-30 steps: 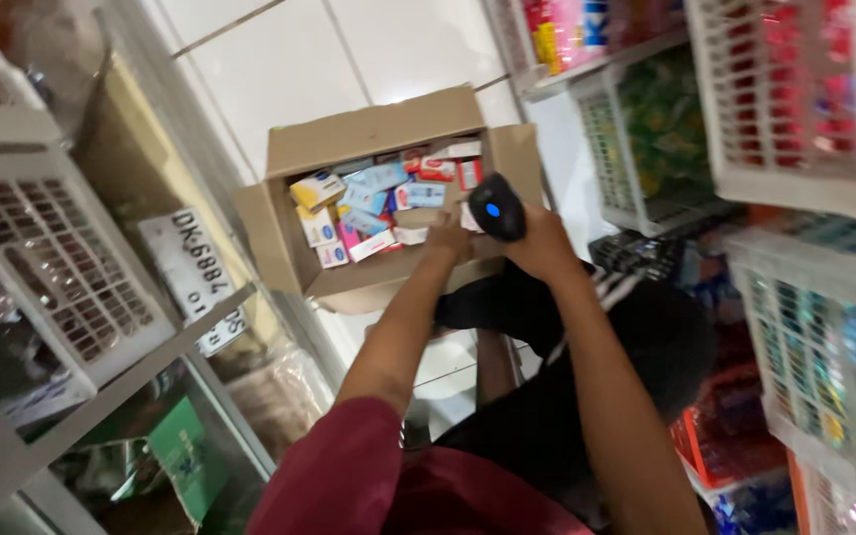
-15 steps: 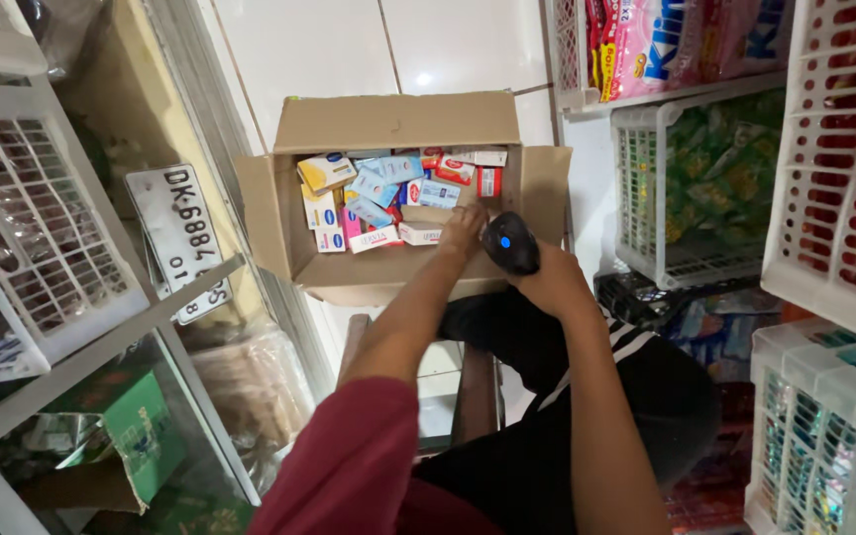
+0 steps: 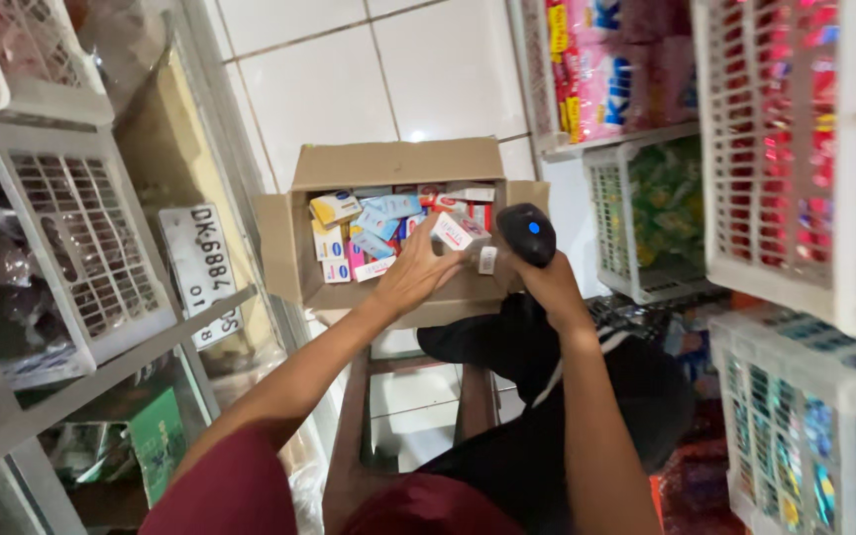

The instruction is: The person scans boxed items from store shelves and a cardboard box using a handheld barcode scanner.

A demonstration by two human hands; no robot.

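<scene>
An open cardboard box (image 3: 398, 163) sits on a wooden stool, filled with several small colourful packets (image 3: 369, 223). My left hand (image 3: 418, 272) holds up a small white-and-red packet (image 3: 460, 234) at the box's front right corner. My right hand (image 3: 542, 282) grips a black handheld scanner (image 3: 525, 233) with a blue light on top, right beside the packet, its head close to the packet's end.
White wire baskets of packaged goods (image 3: 795, 149) line the right side. More baskets (image 3: 71, 248) and a grey frame stand at left, with a white number plate (image 3: 205, 267) leaning there. A white tiled floor (image 3: 349, 79) lies beyond the box. The wooden stool (image 3: 359, 426) is below.
My left hand has lifted a white-and-red packet out of the box and brought it up next to the scanner. The view has tilted slightly.
</scene>
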